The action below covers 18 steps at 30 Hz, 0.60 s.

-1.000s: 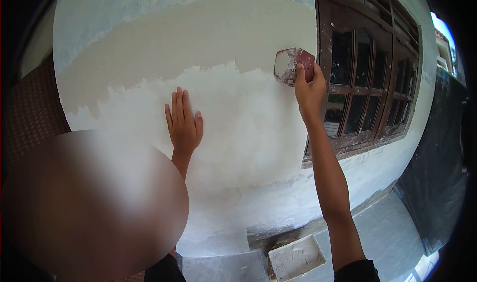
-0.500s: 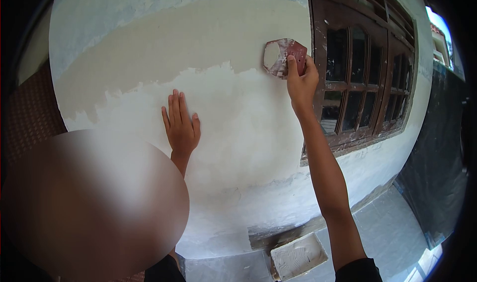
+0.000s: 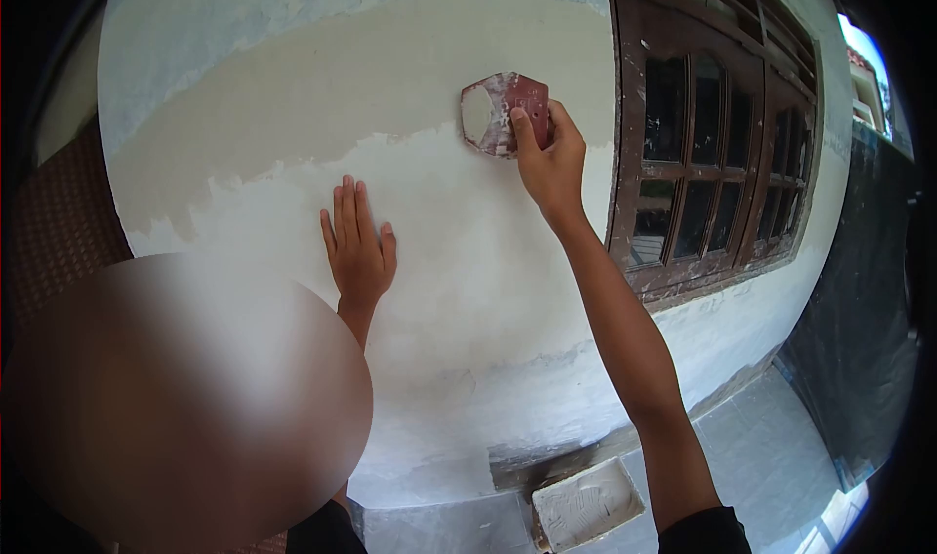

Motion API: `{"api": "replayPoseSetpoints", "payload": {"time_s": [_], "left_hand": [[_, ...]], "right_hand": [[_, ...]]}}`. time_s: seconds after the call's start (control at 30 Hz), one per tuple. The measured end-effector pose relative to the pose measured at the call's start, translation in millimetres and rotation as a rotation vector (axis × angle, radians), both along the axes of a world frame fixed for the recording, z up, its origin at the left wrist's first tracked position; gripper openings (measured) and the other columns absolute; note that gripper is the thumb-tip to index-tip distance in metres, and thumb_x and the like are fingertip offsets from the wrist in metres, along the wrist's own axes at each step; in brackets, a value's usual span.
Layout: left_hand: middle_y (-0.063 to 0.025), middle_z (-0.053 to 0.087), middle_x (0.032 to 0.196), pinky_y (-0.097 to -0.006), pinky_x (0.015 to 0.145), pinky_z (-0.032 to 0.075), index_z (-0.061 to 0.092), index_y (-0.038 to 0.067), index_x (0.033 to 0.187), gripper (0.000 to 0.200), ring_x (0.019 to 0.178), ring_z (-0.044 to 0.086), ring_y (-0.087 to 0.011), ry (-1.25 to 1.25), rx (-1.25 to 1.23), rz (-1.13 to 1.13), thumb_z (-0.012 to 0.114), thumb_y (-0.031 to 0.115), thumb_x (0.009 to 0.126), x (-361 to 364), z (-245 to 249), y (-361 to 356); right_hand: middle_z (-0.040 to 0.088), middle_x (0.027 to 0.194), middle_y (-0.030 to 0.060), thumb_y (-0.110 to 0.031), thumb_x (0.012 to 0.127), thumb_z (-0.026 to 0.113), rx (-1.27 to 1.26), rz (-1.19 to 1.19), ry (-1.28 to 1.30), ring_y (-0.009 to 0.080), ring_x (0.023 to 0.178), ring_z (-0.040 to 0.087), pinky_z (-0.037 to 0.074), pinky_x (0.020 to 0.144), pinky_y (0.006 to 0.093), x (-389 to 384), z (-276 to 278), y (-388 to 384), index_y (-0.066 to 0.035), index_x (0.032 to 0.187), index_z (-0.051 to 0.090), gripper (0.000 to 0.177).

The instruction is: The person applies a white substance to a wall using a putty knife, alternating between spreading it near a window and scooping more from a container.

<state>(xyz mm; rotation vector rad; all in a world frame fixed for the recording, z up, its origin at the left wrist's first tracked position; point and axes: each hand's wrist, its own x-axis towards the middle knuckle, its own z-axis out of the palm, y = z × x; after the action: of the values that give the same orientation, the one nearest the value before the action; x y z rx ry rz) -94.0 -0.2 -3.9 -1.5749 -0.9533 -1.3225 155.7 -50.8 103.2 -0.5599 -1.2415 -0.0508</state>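
My right hand (image 3: 552,154) grips a reddish-brown putty scraper (image 3: 528,103), thumb on its near face. Pale putty coats the scraper's left half, which lies against or very close to the wall (image 3: 468,251). Around it runs a darker beige band of putty (image 3: 322,81) with a ragged lower edge, above a whiter stretch of wall. My left hand (image 3: 359,251) rests flat on that whiter part, fingers pointing up and holding nothing. On the floor below stands a tray of putty (image 3: 589,505), its contents streaked.
A brown wooden window (image 3: 711,154) with paint-spotted frame and panes lies right of my right hand. Grey floor tiles (image 3: 761,437) run along the wall's foot. A dark sheet (image 3: 849,290) hangs at the far right. A blurred round patch hides the lower left.
My right hand has moved left along the wall with the putty scraper, away from the window edge. The left hand stays in place.
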Motion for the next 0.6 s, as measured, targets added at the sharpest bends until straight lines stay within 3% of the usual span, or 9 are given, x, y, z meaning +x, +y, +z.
{"api": "replayPoseSetpoints", "payload": {"time_s": [0.1, 0.17, 0.3, 0.4, 0.5, 0.6], "left_hand": [[-0.0170, 0.032, 0.161, -0.0518, 0.122, 0.016, 0.033, -0.002, 0.153, 0.063, 0.150, 0.028, -0.0310, 0.004, -0.021, -0.019, 0.048, 0.017, 0.096, -1, 0, 0], [-0.0176, 0.029, 0.162, -0.0527, 0.122, 0.014, 0.030, -0.002, 0.154, 0.063, 0.151, 0.026, -0.0322, 0.002, -0.035, -0.032, 0.047, 0.015, 0.096, -2, 0, 0], [-0.0174, 0.029, 0.162, -0.0525, 0.122, 0.015, 0.030, -0.002, 0.154, 0.064, 0.151, 0.026, -0.0320, 0.005, -0.026, -0.025, 0.048, 0.015, 0.095, -1, -2, -1], [-0.0174, 0.029, 0.162, -0.0527, 0.122, 0.015, 0.030, -0.002, 0.154, 0.064, 0.151, 0.026, -0.0321, 0.011, -0.023, -0.028, 0.048, 0.015, 0.096, -2, 0, 0], [-0.0174, 0.029, 0.162, -0.0528, 0.122, 0.015, 0.030, -0.003, 0.154, 0.063, 0.151, 0.026, -0.0322, 0.014, -0.028, -0.033, 0.048, 0.015, 0.096, -2, 0, 0], [-0.0160, 0.032, 0.161, -0.0514, 0.122, 0.017, 0.033, -0.002, 0.153, 0.062, 0.150, 0.029, -0.0301, -0.001, -0.012, -0.021, 0.049, 0.017, 0.096, -1, -1, 0]], "right_hand": [[0.070, 0.081, 0.0185, -0.018, 0.093, 0.066, -0.007, -0.215, -0.083, 0.0231, 0.073, 0.069, 0.053, 0.072, 0.0336, -7, 1, 8, 0.005, 0.104, 0.062, 0.025], [0.071, 0.084, 0.0188, -0.018, 0.093, 0.066, -0.067, -0.266, 0.007, 0.0249, 0.076, 0.071, 0.054, 0.073, 0.0344, 8, 3, 1, 0.004, 0.103, 0.062, 0.025], [0.072, 0.089, 0.0116, -0.017, 0.096, 0.065, -0.005, -0.151, 0.172, 0.0152, 0.078, 0.068, 0.053, 0.073, 0.0316, 29, 0, 0, 0.004, 0.107, 0.063, 0.024], [0.070, 0.088, 0.0111, -0.019, 0.097, 0.065, 0.010, 0.007, 0.024, 0.0143, 0.079, 0.065, 0.052, 0.075, 0.0302, 10, 0, 7, 0.004, 0.108, 0.063, 0.025], [0.071, 0.087, 0.0159, -0.022, 0.094, 0.067, -0.061, -0.216, -0.055, 0.0181, 0.081, 0.068, 0.052, 0.076, 0.0326, 7, -2, 9, 0.004, 0.107, 0.063, 0.030], [0.072, 0.086, 0.0138, -0.020, 0.093, 0.067, -0.084, -0.260, 0.124, 0.0172, 0.074, 0.068, 0.053, 0.070, 0.0321, 33, -1, 1, 0.004, 0.105, 0.064, 0.026]]}}
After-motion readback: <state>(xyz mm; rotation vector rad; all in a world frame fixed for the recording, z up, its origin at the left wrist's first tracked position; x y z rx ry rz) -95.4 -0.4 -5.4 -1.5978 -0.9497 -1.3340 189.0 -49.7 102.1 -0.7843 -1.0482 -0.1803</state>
